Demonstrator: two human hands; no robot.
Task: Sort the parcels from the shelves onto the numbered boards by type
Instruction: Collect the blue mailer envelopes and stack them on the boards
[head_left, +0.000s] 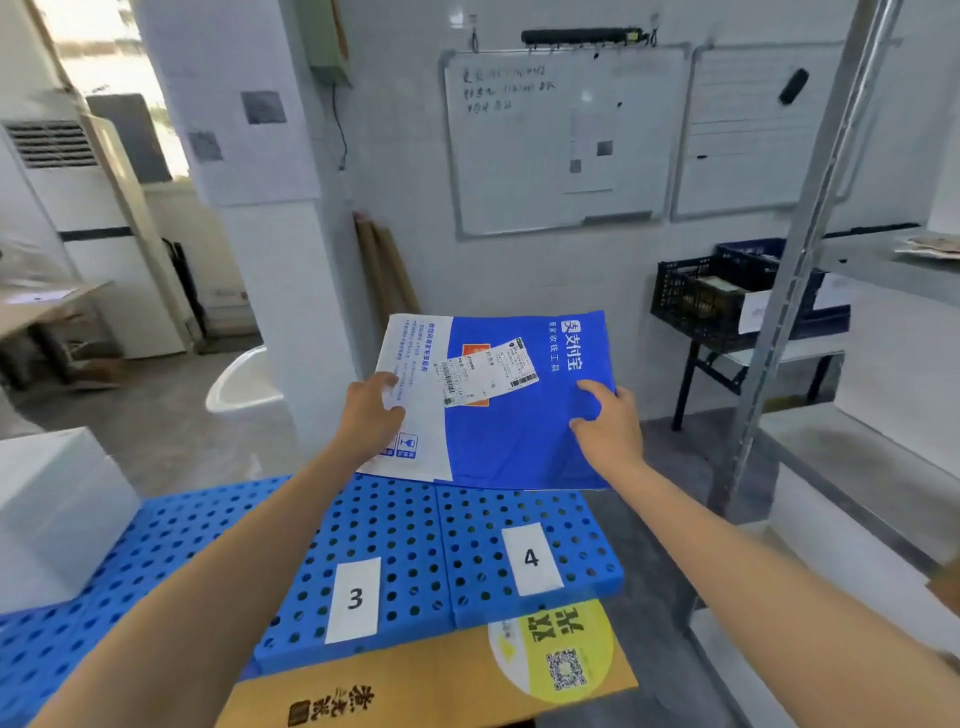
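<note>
A flat blue and white mailer parcel (498, 431) with a shipping label hangs in the air above the far edge of the blue perforated boards. My left hand (371, 413) grips its white left side, thumb on top. My right hand (608, 423) grips its blue right side. Below lie board 3 (395, 535), marked by a white card, and board 4 (576, 525) to its right. Neither board carries a parcel.
A brown cardboard box (415, 686) with a yellow sticker lies in front of the boards. A grey metal shelf rack (810, 208) stands at the right, a black crate (691, 301) on a small table behind it. A white box (52, 509) sits at the left.
</note>
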